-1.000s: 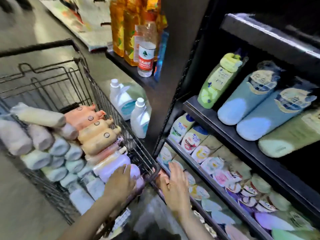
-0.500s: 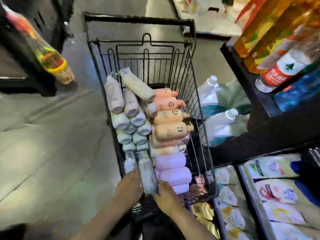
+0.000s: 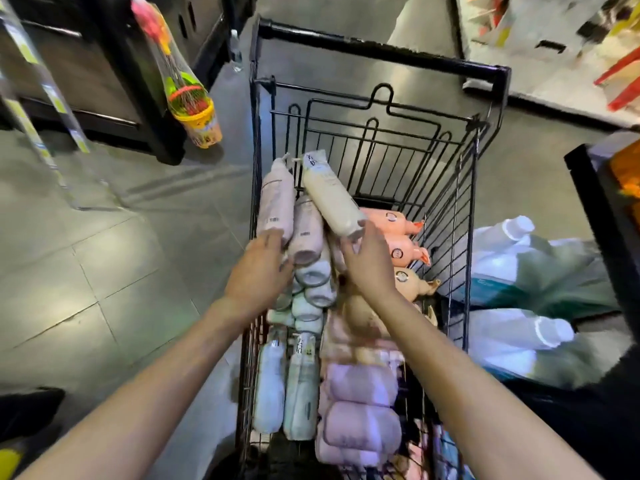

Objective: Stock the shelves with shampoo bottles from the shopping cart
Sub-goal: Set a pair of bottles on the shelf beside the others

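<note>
The black wire shopping cart (image 3: 381, 53) stands in front of me with several shampoo bottles lying in it. A cream bottle (image 3: 329, 197) lies slanted on top of the pile at the far end. Beside it are two pinkish-grey bottles (image 3: 277, 202). My left hand (image 3: 258, 275) reaches to the near ends of the pinkish-grey bottles, its fingertips touching the left one. My right hand (image 3: 369, 261) touches the near end of the cream bottle with thumb and fingers spread around it. Orange bottles (image 3: 398, 242), pale green bottles (image 3: 313, 292) and lilac bottles (image 3: 360, 424) fill the rest.
Large white jugs (image 3: 512, 341) in plastic wrap lie on the floor right of the cart. A dark shelf unit (image 3: 602, 209) stands at the right edge. At the far left is another dark fixture (image 3: 104, 81), with a netted toy set (image 3: 194, 109) hanging from it. Grey floor tiles (image 3: 104, 271) spread left.
My view swung from the shelves to the cart. Both hands moved from the cart's near end forward to the bottles on top of the far pile.
</note>
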Tool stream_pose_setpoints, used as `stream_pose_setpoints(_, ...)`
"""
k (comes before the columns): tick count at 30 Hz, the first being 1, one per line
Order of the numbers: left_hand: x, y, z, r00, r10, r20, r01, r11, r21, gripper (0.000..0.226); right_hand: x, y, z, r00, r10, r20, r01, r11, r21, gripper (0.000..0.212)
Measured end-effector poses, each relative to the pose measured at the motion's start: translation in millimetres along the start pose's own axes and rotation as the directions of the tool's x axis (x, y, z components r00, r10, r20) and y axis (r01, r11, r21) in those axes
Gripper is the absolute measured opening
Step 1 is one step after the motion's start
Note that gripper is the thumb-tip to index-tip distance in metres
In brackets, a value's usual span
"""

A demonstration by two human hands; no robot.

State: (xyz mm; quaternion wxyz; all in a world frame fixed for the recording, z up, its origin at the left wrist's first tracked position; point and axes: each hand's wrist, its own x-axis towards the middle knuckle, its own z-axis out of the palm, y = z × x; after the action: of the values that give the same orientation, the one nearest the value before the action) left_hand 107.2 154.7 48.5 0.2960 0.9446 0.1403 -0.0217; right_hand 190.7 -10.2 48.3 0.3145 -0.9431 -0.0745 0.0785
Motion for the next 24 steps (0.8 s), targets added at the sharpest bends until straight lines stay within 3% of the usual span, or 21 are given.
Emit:
stream_pose_setpoints(4,68,10,-9,0.997,-0.074,-0.017,0.075,0.995,0.066,0.055,77,-19,4,0.997,-0.029,0.067,0.035,0.995,-0.095,0.056)
stream_pose_setpoints(8,110,2,3,0.986,-0.165,0.036,0.161,0.982,0.099,0.059,119,-19,26,0.975,0.094,0.200,-0.076,0.992,-0.096,0.074)
stream_pose_setpoints(12,127,-2,24,0.949,-0.310,0.062,0.301,0.946,0.118,0.075,130,-12,31,0.943,0.164,0.289,-0.120,0.979,-0.164,0.070)
stream_pose_setpoints(15,131,1,36,0.928,-0.373,-0.005,0.366,0.907,0.210,0.071,125,-2,22,0.918,0.222,0.328,-0.235,0.972,-0.002,0.051)
stream_pose_setpoints(18,132,4,40,0.913,-0.407,-0.031,0.400,0.875,0.273,0.064,102,21,17,0.886,0.298,0.355,-0.384,0.900,0.204,0.036)
stream_pose_setpoints(24,126,10,22,0.931,-0.366,0.000,0.350,0.890,0.292,0.064,55,60,-3,0.866,0.372,0.334,-0.484,0.791,0.373,0.045)
